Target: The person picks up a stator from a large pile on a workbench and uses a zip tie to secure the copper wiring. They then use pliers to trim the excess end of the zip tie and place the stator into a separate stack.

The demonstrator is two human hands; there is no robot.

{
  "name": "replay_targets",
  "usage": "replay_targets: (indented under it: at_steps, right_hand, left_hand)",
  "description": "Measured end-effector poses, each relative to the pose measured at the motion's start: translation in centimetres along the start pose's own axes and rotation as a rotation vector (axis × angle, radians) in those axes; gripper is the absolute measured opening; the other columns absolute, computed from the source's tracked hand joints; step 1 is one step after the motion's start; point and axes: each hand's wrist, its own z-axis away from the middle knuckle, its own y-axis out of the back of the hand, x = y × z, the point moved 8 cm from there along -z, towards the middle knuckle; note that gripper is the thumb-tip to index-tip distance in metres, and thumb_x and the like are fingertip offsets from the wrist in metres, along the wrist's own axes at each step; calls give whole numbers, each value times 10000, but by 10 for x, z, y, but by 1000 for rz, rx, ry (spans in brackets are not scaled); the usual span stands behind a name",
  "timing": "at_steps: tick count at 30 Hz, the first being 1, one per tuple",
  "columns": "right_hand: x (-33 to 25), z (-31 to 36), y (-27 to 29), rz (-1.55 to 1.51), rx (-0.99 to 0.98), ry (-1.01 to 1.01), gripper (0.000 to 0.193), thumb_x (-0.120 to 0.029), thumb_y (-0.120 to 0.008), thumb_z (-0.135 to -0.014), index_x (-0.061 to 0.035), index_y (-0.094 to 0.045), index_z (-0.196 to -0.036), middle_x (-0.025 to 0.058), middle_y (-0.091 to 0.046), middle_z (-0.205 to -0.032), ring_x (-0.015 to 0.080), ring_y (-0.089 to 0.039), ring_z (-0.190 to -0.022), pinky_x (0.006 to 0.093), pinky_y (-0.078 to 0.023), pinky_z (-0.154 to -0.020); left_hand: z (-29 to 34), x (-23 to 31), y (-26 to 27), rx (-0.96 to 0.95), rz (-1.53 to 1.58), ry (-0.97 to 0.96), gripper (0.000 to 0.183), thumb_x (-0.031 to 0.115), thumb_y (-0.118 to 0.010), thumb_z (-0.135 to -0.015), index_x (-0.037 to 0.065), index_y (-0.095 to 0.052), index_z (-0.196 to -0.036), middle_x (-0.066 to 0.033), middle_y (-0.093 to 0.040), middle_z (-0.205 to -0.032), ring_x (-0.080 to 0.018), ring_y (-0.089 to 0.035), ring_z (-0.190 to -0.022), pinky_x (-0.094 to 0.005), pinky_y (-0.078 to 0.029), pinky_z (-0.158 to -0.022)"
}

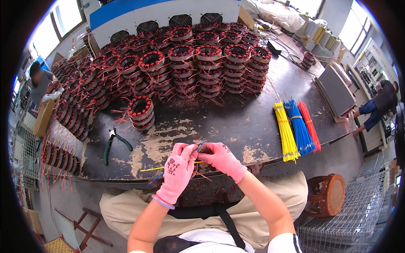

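Note:
At the table's front edge, my left hand and my right hand, both in pink gloves, meet with their fingertips pinched together. Between the fingertips shows a short bit of blue wire, with thin wire ends just above it. A yellow wire sticks out left from behind my left hand, and another blue length slants down beside it. Thin red leads show below the fingers; what they join is hidden by my hands. Green-handled cutters lie partly spread to the left.
Stacked motor stators with red windings fill the table's back; a smaller stack stands nearer. Yellow, blue and red wire bundles lie right. A wooden stool stands below. Other people are at both sides.

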Motion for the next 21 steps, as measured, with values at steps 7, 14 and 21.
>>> replay_targets:
  at_steps: [7,14,21]
  right_hand:
    - [-16,34,8,149,306,259,121,-127,-701,-869,-48,-716,-960,112,-689,-931,290,-672,-881,369,-534,-748]
    - [-51,64,17,482,514,584,147,-76,-761,-792,-80,-710,-930,86,-674,-953,299,-643,-889,401,-533,-786]
    - [-35,47,11,297,279,460,157,-57,-673,-891,-58,-663,-1047,113,-700,-1016,329,-670,-983,410,-538,-843]
  left_hand:
    - [2,-9,-6,-80,90,-18,247,32,-649,-910,57,-636,-1155,-126,-614,-1107,-315,-680,-882,-398,-554,-733]
    - [-4,-1,-6,-241,36,-70,149,62,-679,-884,69,-668,-1032,-104,-619,-1087,-311,-683,-878,-395,-553,-725]
    - [-6,6,-6,-278,-25,-93,124,113,-678,-887,86,-653,-1005,-90,-611,-1071,-312,-665,-889,-417,-545,-719]
